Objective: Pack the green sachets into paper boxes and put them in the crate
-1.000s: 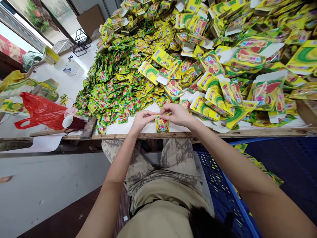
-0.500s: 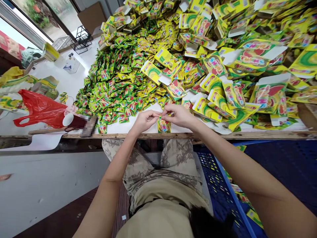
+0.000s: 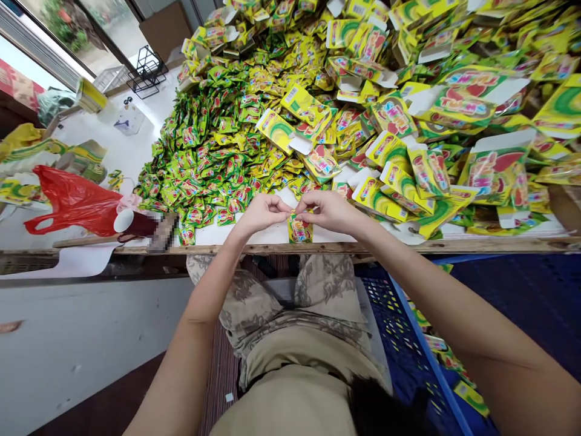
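Note:
Near the table's front edge, a small yellow-green packet with bright lettering faces me between my two hands. My left hand pinches at its upper left corner, thumb and forefinger together. On the other side my right hand grips the top edge with bent fingers. The fingertips hide the upper rim of the packet. Just beyond the hands, small green sachets lie in a large heap. Yellow cartons with white flaps lie to the right of my right hand.
A red plastic bag and a white-mouthed cup are on the table at left. Further back stands a black wire rack. A blue crate with some packs in it sits below the table at right.
My left hand has shifted slightly left, its fingers still at the packet's top corner. The right hand and the packet are nearly where they were.

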`<move>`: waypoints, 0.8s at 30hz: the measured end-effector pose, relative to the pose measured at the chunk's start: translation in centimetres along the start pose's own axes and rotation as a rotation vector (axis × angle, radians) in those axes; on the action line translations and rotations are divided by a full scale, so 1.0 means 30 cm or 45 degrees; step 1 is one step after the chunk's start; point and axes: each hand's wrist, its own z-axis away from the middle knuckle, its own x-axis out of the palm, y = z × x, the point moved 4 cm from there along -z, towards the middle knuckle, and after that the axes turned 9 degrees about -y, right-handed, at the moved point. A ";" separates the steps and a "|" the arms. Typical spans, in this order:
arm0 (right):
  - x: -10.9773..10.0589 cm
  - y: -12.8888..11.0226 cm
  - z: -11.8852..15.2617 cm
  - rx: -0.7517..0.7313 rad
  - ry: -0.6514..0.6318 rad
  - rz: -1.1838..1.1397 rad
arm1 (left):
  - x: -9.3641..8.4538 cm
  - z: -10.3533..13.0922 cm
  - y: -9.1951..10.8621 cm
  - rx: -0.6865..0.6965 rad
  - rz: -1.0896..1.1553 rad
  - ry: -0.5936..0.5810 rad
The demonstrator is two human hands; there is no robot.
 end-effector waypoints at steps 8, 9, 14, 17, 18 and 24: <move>0.008 -0.024 0.006 -0.086 0.064 0.145 | 0.037 0.062 0.011 0.390 -0.441 0.150; 0.008 -0.023 0.012 -0.086 0.069 0.146 | 0.039 0.066 0.008 0.416 -0.427 0.134; 0.030 0.003 0.039 -0.073 0.063 0.042 | 0.051 0.072 -0.021 0.417 -0.257 0.183; 0.059 0.017 0.037 -0.025 0.123 -0.123 | 0.077 0.068 -0.036 0.386 -0.184 0.244; 0.063 0.014 0.036 -0.015 0.140 -0.149 | 0.086 0.067 -0.038 0.373 -0.158 0.249; -0.108 -0.035 0.260 0.072 0.338 -0.101 | 0.024 0.122 -0.040 0.283 -0.047 0.412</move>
